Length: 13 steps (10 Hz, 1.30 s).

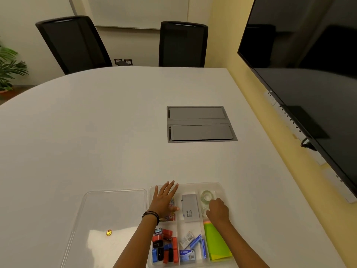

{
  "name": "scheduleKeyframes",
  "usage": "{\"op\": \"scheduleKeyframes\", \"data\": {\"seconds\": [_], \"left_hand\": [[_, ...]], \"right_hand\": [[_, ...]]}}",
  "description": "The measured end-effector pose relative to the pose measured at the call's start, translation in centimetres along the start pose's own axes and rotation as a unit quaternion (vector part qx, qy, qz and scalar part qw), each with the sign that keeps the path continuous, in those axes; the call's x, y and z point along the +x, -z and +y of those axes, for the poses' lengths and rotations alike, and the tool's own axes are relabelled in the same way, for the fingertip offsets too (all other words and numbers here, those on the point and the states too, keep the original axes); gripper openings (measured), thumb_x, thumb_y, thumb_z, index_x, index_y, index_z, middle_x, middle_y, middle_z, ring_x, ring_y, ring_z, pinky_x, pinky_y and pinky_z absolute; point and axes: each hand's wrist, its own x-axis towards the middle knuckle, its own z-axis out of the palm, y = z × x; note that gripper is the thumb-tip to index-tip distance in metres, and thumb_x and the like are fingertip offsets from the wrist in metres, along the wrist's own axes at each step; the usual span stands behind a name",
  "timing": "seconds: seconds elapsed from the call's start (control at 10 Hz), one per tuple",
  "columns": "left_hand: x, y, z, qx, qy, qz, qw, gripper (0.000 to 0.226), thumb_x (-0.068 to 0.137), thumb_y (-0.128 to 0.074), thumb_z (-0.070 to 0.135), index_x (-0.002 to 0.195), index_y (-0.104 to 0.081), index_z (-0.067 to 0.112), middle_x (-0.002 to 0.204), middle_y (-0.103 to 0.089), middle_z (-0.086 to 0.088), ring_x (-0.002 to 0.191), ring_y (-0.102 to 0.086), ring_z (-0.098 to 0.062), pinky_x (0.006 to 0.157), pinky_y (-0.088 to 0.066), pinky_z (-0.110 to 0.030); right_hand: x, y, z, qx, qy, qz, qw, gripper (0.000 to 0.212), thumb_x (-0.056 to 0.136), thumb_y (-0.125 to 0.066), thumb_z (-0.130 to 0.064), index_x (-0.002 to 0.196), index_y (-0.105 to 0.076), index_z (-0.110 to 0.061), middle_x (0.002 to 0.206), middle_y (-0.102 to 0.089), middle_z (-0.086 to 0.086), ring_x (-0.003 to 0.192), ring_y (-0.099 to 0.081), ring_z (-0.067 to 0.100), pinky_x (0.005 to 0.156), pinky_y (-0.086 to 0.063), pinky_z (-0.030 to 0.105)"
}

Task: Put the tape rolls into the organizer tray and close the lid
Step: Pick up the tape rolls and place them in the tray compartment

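reading the labels first: the grey box (190, 207) in the middle far compartment says "camlin" along its side, smaller print below it too fine to read. down at the near edge, a blue staple box (187, 255) reads "kangaro". a white packet (185, 239) beside it carries a barcode, text too small to make out. on the clear lid (108, 219), lying flat on the table (96, 132) just left of the organizer tray (199, 183), there's a small gold sticker (109, 233), print unreadable.

now the hands. the left hand (164, 200) is flat, fingers straight and spread over the far left compartment, covering coloured paper clips (171, 216); dark bands (151, 216) sit on that wrist. the right hand (218, 209) is knuckles-up in the far right compartment, fingers curled downward. a clear tape roll (207, 196) lies just beyond it in that same compartment, and a second roll (204, 210) peeks out at the fingers. whether it's actually gripped, cannot tell, the hand's back hides the fingertips.

around them: green sticky notes (217, 242) in the near right compartment, red, blue and black sharpeners (164, 246) in the near left. further up the table, a grey cable hatch (201, 123), flaps down. a dark screen (309, 64) fills the right wall, two black chairs (75, 43) across, a plant (9, 68) far left.
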Motion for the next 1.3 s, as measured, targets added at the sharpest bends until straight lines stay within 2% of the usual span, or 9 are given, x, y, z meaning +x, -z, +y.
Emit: {"op": "scheduleKeyframes", "data": {"seconds": [0.2,0.3,0.4,0.6,0.7,0.8,0.9,1.2,1.3], "left_hand": [[0.0,0.0,-0.1,-0.005,-0.005,0.001,1.0,0.088,0.088,-0.055,0.049,0.149,0.004,0.024,0.161,0.009,-0.004,0.148,0.009,-0.023,0.117,0.009,-0.052],[0.0,0.0,0.0,-0.004,-0.004,0.0,1.0,0.088,0.088,-0.054,0.05,0.149,0.004,0.024,0.161,0.009,-0.004,0.148,0.009,-0.024,0.117,0.009,-0.052],[0.0,-0.1,-0.1,-0.007,-0.006,0.0,1.0,0.088,0.088,-0.054,0.05,0.149,0.004,0.024,0.161,0.01,-0.004,0.148,0.01,-0.024,0.117,0.01,-0.052],[0.0,0.0,0.0,-0.005,-0.007,0.0,1.0,0.087,0.089,-0.053,0.05,0.148,0.004,0.024,0.161,0.01,-0.004,0.148,0.01,-0.023,0.117,0.011,-0.052],[-0.1,0.0,0.0,-0.007,-0.006,0.0,1.0,0.087,0.089,-0.054,0.049,0.148,0.004,0.024,0.161,0.01,-0.004,0.148,0.01,-0.023,0.117,0.011,-0.052],[-0.1,0.0,0.1,-0.004,-0.004,-0.002,1.0,0.087,0.089,-0.053,0.05,0.148,0.004,0.024,0.161,0.01,-0.004,0.148,0.01,-0.023,0.117,0.011,-0.052],[-0.1,0.2,0.2,0.0,-0.004,-0.004,1.0,0.087,0.089,-0.053,0.05,0.148,0.004,0.024,0.161,0.01,-0.004,0.148,0.01,-0.024,0.117,0.01,-0.052],[-0.2,0.2,0.2,0.002,-0.002,-0.004,1.0,0.087,0.089,-0.054,0.05,0.148,0.004,0.025,0.161,0.01,-0.003,0.148,0.009,-0.023,0.117,0.009,-0.052],[-0.3,0.2,0.2,-0.001,-0.002,-0.003,1.0,0.087,0.089,-0.054,0.049,0.148,0.004,0.025,0.161,0.01,-0.003,0.148,0.009,-0.023,0.117,0.01,-0.052]], "right_hand": [[-0.1,0.2,-0.6,-0.002,-0.036,0.013,0.999,0.021,0.094,-0.048,-0.008,0.112,-0.059,-0.01,0.124,-0.058,0.01,0.113,-0.056,0.024,0.089,-0.048,0.029],[-0.3,0.1,-0.2,0.033,-0.041,0.027,0.998,0.018,0.095,-0.043,-0.006,0.092,-0.056,-0.017,0.122,-0.058,0.01,0.108,-0.058,0.023,0.085,-0.048,0.028],[-0.2,-0.1,0.3,0.059,-0.05,0.026,0.997,0.02,0.095,-0.044,-0.009,0.112,-0.055,-0.01,0.122,-0.057,0.011,0.108,-0.059,0.024,0.085,-0.048,0.028],[-0.2,-0.1,0.6,0.064,-0.055,0.006,0.996,0.021,0.095,-0.047,-0.011,0.115,-0.054,-0.008,0.123,-0.058,0.012,0.11,-0.06,0.024,0.086,-0.049,0.028],[-0.1,0.1,0.4,0.083,-0.053,0.018,0.995,0.016,0.095,-0.045,-0.006,0.105,-0.054,-0.015,0.121,-0.059,0.013,0.108,-0.06,0.024,0.084,-0.048,0.029],[0.0,0.1,0.4,0.106,-0.05,0.043,0.992,0.035,0.095,-0.04,-0.003,0.066,-0.034,-0.021,0.114,-0.058,0.012,0.097,-0.057,0.02,0.074,-0.042,0.029],[0.0,0.0,0.7,0.137,-0.042,0.06,0.988,0.05,0.094,-0.038,-0.001,0.058,-0.013,-0.025,0.103,-0.053,0.009,0.09,-0.051,0.017,0.073,-0.041,0.03],[0.0,0.0,0.3,0.113,-0.043,0.034,0.992,0.049,0.092,-0.044,-0.002,0.058,-0.018,-0.025,0.096,-0.052,0.006,0.104,-0.061,0.026,0.079,-0.048,0.032],[0.0,0.4,0.0,0.104,-0.052,0.021,0.993,0.017,0.093,-0.045,-0.002,0.084,-0.053,-0.014,0.114,-0.061,0.012,0.106,-0.061,0.026,0.084,-0.049,0.03]]}}
